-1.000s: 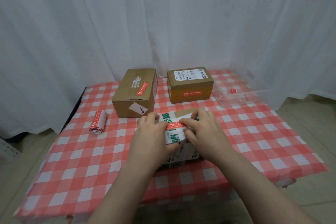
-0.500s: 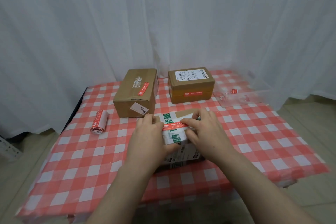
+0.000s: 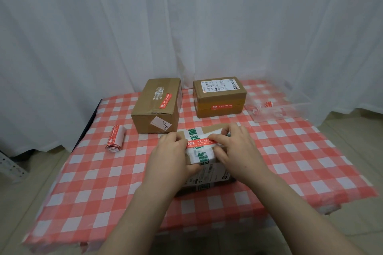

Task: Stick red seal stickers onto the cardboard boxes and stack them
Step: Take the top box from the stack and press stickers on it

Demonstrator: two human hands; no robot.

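A small cardboard box (image 3: 209, 175) with green-printed white tape lies at the table's near middle. A red seal sticker (image 3: 199, 142) runs across its top. My left hand (image 3: 170, 157) grips the box's left side, fingers on top beside the sticker's left end, thumb on the front face. The bent fingertips of my right hand (image 3: 238, 149) press down the sticker's right end. Behind stand two brown boxes, the left one (image 3: 157, 105) and the right one (image 3: 219, 97), each bearing a red sticker. Nothing is stacked.
A roll of red seal stickers (image 3: 115, 139) lies at the left of the red-and-white checked tablecloth (image 3: 93, 182). A clear plastic tray (image 3: 277, 109) with red scraps sits at the back right. White curtains hang close behind the table.
Both hands stay on the near box. My right fingers have shifted slightly along the sticker's right end; the view has barely moved.
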